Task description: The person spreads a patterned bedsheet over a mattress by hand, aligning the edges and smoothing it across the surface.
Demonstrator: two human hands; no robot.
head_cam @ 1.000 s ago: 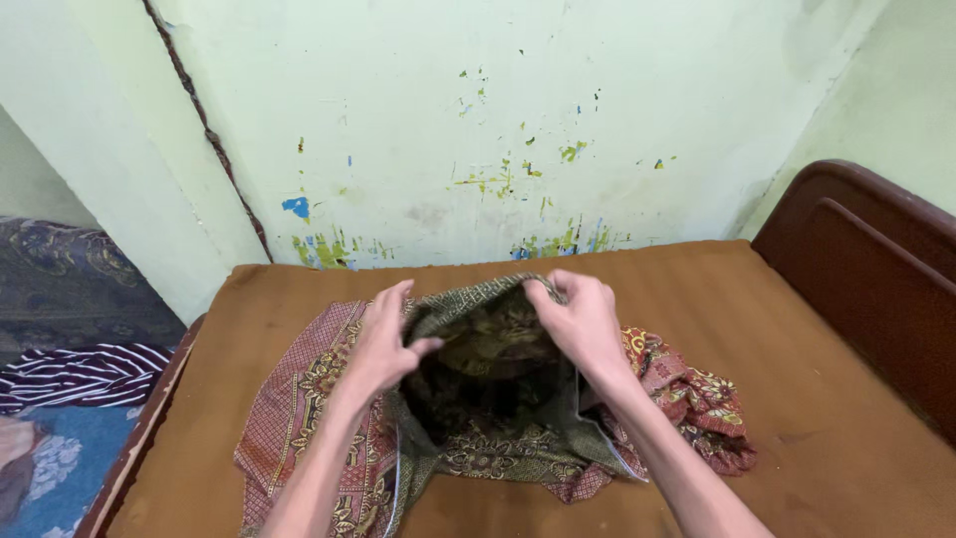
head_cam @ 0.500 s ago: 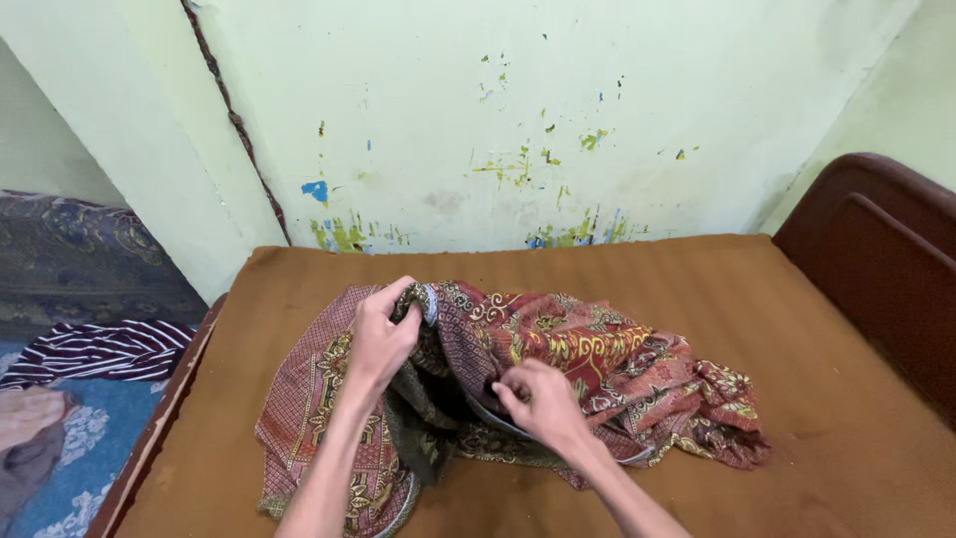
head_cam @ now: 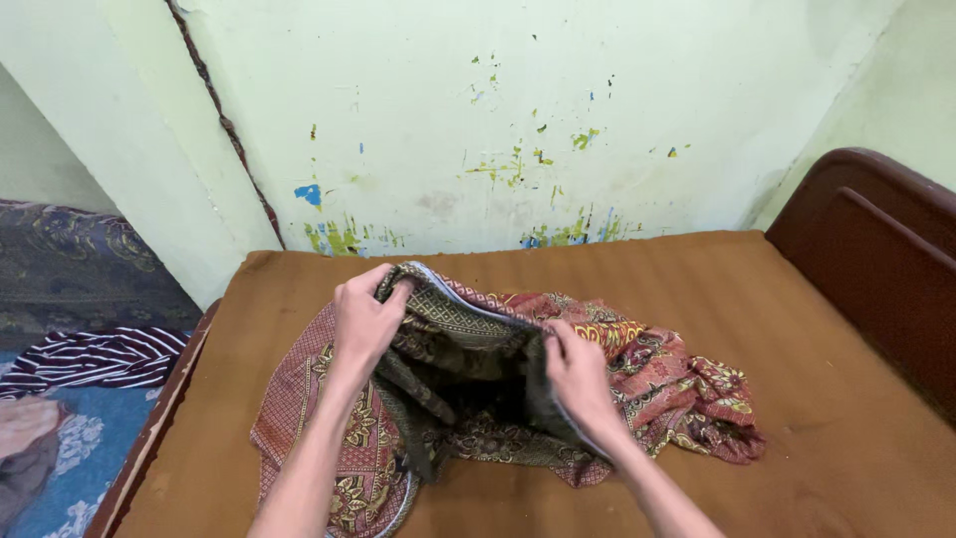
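A red and gold patterned cloth with a dark olive inner side lies bunched on a brown mattress. My left hand grips the cloth's upper edge at the left and lifts it. My right hand holds the same edge further right, lower down. Between the hands the cloth gapes open, showing its dark inside. A flat part of the cloth spreads toward the mattress's left side.
A pale green wall with flaked paint rises behind the mattress. A dark brown wooden bed end stands at the right. On the floor at the left lie a striped cloth and a blue patterned fabric.
My right hand has moved up from the cloth's lower fold and taken the edge. Both hands have spread the opening wider, turning the dark inner side into view.
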